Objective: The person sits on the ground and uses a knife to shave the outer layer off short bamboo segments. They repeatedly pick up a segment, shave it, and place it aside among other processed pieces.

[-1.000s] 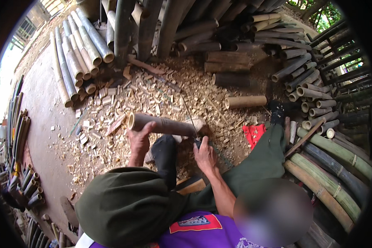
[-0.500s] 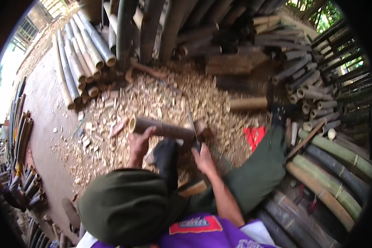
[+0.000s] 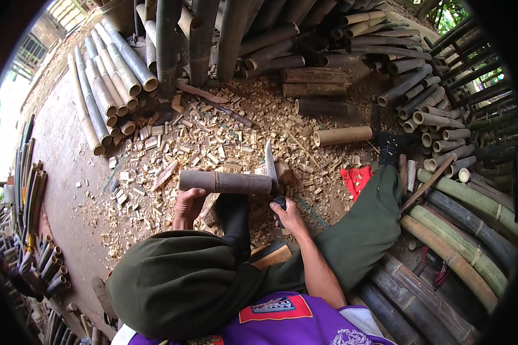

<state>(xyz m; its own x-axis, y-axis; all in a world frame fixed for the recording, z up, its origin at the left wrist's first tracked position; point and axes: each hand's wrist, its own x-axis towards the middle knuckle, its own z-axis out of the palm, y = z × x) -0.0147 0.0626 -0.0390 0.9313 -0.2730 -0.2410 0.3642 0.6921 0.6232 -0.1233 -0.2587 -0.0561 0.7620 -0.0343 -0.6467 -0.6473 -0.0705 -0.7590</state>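
Note:
My left hand (image 3: 188,204) is wrapped round the left part of a short brownish bamboo tube (image 3: 224,181). Some of its fingers are hidden behind the tube, which lies nearly level across the front of my dark-clad lower leg (image 3: 234,224). At the tube's right end stands a knife (image 3: 270,160) with a long blade, tip pointing away from me. My right hand (image 3: 289,217) grips its dark handle. The blade is close against that end; whether it touches cannot be made out. Under and around the tube, pale bamboo chips (image 3: 210,152) cover the ground.
A cut bamboo piece (image 3: 343,136) lies beyond my right hand, near a red scrap (image 3: 355,180). Long bamboo poles (image 3: 112,86) lie at the far left. Stacked tubes (image 3: 437,123) and green poles (image 3: 460,241) line the right side. A curved wooden-handled tool (image 3: 233,115) rests on the chips.
The tube has turned, so its open left end no longer shows. My left hand has shifted slightly left and down, and my right hand slightly right with the knife.

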